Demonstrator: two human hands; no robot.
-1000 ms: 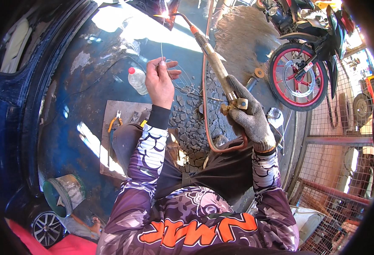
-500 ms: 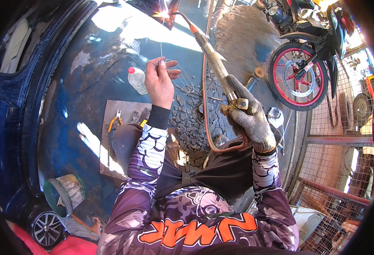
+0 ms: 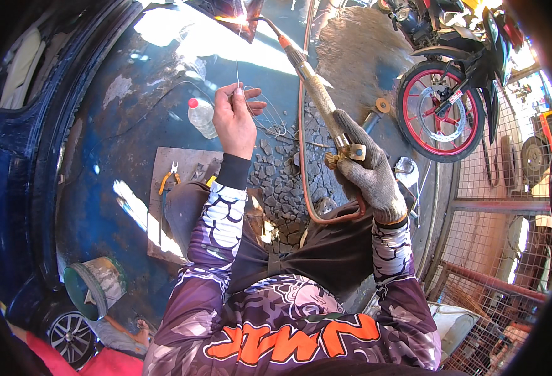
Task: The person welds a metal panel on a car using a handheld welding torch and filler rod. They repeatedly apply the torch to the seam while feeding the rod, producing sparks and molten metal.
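Observation:
My bare left hand (image 3: 237, 120) pinches a thin metal wire (image 3: 238, 67) between thumb and fingers. The wire runs up toward the bright flame at the top, and its loose coils trail beside the hand. In a grey knit glove, my right hand (image 3: 371, 172) wraps round the handle of a gas welding torch (image 3: 318, 94) with brass valve knobs. The torch's bent tip points at a dark metal piece (image 3: 224, 11), where the flame glows on its lower edge. An orange-brown hose (image 3: 305, 182) loops from the torch's lower end and runs away up the floor.
Left of my hand stands a clear bottle (image 3: 201, 118) with a red cap. Yellow-handled pliers (image 3: 170, 178) lie on a board (image 3: 161, 160). A motorcycle wheel (image 3: 441, 113) is at right, a dark blue car (image 3: 13, 207) at left, a bucket (image 3: 94, 285) at lower left, and broken cracked ground (image 3: 276, 172) between.
The flame's glow at the metal piece looks smaller, with less yellow flare. Both hands have stayed almost in place. At lower left, the red cloth has shifted slightly.

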